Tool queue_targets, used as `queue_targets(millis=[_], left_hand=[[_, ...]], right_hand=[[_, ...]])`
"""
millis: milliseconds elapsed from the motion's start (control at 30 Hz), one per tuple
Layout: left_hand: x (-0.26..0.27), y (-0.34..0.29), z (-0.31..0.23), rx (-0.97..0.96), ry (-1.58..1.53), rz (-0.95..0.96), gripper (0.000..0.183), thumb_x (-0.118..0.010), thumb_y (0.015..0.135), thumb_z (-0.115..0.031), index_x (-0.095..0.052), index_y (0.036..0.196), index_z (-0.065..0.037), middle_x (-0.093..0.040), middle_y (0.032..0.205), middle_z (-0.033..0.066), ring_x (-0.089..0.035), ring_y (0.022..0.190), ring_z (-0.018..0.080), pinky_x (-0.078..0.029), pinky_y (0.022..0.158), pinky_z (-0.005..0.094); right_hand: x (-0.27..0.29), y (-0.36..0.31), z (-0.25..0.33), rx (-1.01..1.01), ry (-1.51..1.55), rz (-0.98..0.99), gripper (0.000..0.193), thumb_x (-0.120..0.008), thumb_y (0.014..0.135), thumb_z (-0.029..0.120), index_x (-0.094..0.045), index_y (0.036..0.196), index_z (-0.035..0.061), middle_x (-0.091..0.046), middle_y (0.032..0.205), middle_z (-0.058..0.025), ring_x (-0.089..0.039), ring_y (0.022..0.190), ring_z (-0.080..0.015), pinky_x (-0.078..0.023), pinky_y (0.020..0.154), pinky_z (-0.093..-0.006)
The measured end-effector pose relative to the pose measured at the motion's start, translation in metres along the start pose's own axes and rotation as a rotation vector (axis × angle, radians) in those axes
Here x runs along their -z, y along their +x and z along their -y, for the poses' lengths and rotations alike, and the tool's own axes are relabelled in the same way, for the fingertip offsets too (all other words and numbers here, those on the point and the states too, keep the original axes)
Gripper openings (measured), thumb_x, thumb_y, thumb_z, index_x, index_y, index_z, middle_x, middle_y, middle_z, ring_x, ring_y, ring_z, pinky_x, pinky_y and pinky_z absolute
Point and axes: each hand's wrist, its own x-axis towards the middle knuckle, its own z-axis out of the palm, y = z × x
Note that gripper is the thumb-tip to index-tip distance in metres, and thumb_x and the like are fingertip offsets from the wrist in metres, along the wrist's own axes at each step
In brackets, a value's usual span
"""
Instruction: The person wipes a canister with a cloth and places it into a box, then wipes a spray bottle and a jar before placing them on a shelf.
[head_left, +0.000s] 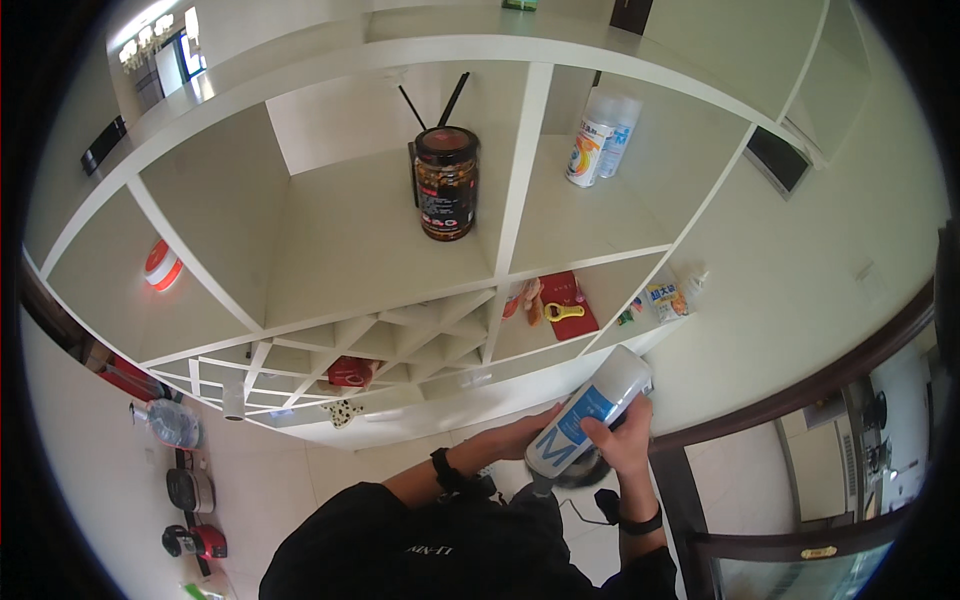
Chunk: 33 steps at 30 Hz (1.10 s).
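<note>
A white and blue spray can [575,428] is held tilted in front of my chest, its white cap end toward the upper right. My right hand [628,435] wraps its right side, the thumb lying across the label. On the can's left, my left hand [522,436] grips near the lower end; most of its fingers are hidden behind the can. Ahead, two more spray cans, one white and orange [588,152] and one white and blue [622,140], stand in the right shelf compartment. A dark jar with a black lid [447,190] stands in the middle compartment.
The white shelf unit [385,255] spans the view ahead. A yellow bottle opener [565,312] lies on a red booklet [572,328] in a lower compartment. A red and white tub [162,266] sits at left. Appliances [190,490] stand along the left wall.
</note>
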Motion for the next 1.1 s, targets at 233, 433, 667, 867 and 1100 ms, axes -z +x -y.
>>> queue_targets(millis=[233,433,667,867,1100], left_hand=[[0.05,0.077,0.055,-0.262,-0.728,0.164,0.05,-0.042,0.097,-0.038,-0.042,0.135,-0.005,-0.055,0.126,0.0122,-0.057,0.113,0.0251,-0.046,0.098,0.0349],[0.025,0.05,0.058,-0.353,-0.74,-0.233,0.05,-0.052,0.087,-0.033,-0.05,0.125,0.0,-0.061,0.115,0.0176,-0.062,0.099,0.0285,-0.051,0.089,0.0385],[0.014,0.025,0.082,-0.531,-0.676,-0.425,0.053,-0.055,0.085,-0.037,-0.052,0.123,0.0,-0.062,0.112,0.0175,-0.063,0.096,0.0301,-0.05,0.089,0.0405],[0.022,0.012,0.08,-0.526,-0.628,-0.544,0.053,-0.053,0.084,-0.037,-0.053,0.121,0.001,-0.063,0.109,0.0173,-0.062,0.097,0.0302,-0.049,0.089,0.0411],[0.027,-0.006,0.057,-0.5,-0.497,-0.574,0.051,-0.055,0.084,-0.036,-0.055,0.118,0.002,-0.064,0.106,0.0164,-0.064,0.094,0.0283,-0.051,0.086,0.0382]], right_hand=[[0.032,0.075,0.026,0.342,-0.433,0.356,0.053,-0.084,0.058,0.025,-0.06,0.099,0.0008,-0.066,0.083,-0.0105,-0.067,0.076,-0.023,-0.053,0.07,-0.0322],[0.063,0.122,0.054,0.354,0.01,0.385,0.064,-0.087,0.055,0.019,-0.057,0.109,0.0022,-0.065,0.094,-0.0103,-0.064,0.088,-0.0189,-0.051,0.077,-0.0315],[0.037,0.23,0.103,0.504,0.008,0.302,0.052,-0.08,0.07,0.022,-0.054,0.109,-0.0015,-0.066,0.095,-0.0114,-0.064,0.089,-0.0187,-0.052,0.075,-0.0315],[-0.009,0.288,0.093,0.59,-0.414,0.137,0.057,-0.079,0.069,0.02,-0.046,0.105,-0.0091,-0.065,0.087,-0.0249,-0.066,0.082,-0.0374,-0.053,0.072,-0.0379],[-0.041,0.324,0.073,0.529,-0.481,0.073,0.072,-0.08,0.068,0.019,-0.037,0.119,-0.0113,-0.063,0.092,-0.0279,-0.065,0.088,-0.0356,-0.051,0.075,-0.0376]])
